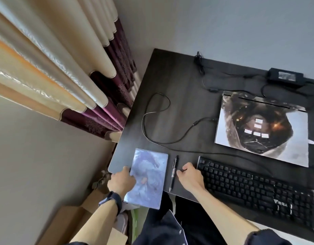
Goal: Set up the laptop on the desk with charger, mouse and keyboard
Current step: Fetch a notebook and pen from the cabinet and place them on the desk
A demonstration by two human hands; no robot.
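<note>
A closed laptop (262, 128) with a printed skin lies at the right of the dark desk (170, 96). A black charger brick (285, 77) sits behind it, and its thin cable (152, 124) loops across the desk towards the laptop's left side. A black keyboard (258, 190) lies along the front edge. My left hand (121, 181) grips the left edge of a bluish notebook (149, 175) that overhangs the front edge. My right hand (189, 175) rests with curled fingers at the keyboard's left end, beside a black pen (174, 172). No mouse is in view.
Cream and purple curtains (64, 76) hang at the left of the desk. Cardboard boxes (78, 220) stand on the floor below the desk's left corner. A bundled black cable (199, 61) lies at the desk's back edge.
</note>
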